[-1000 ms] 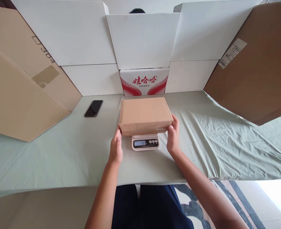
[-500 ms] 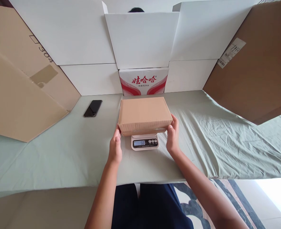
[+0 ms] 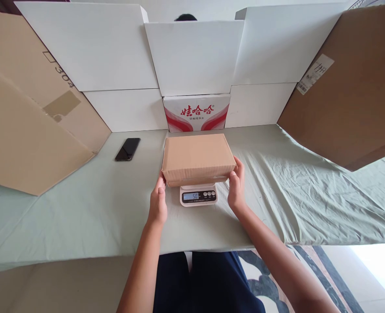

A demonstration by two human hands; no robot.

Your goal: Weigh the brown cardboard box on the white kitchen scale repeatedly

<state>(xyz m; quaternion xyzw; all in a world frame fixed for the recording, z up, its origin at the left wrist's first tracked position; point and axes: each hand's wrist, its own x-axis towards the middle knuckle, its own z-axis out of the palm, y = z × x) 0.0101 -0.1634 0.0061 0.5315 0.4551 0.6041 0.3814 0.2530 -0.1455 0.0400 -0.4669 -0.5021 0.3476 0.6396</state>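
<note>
A closed brown cardboard box (image 3: 199, 152) sits over a small white digital scale (image 3: 199, 202), covering its weighing plate. The scale's lit display and round buttons show in front of the box; the reading looks like 50 or 5.0. My left hand (image 3: 159, 202) grips the box at its lower left corner, thumb up and fingers partly hidden behind the side. At the lower right corner, my right hand (image 3: 237, 184) holds the box with the thumb at the front and fingers along the side.
A black phone (image 3: 127, 149) lies on the green cloth (image 3: 114, 217) to the left. White boxes (image 3: 195, 56) and a red-and-white carton (image 3: 196, 114) form a wall behind. Large cardboard panels stand at left (image 3: 25, 130) and right (image 3: 352, 95). Past the wall, the top of a person's head shows.
The view has shifted very slightly. Both hands and the box stay in the same place on the scale.
</note>
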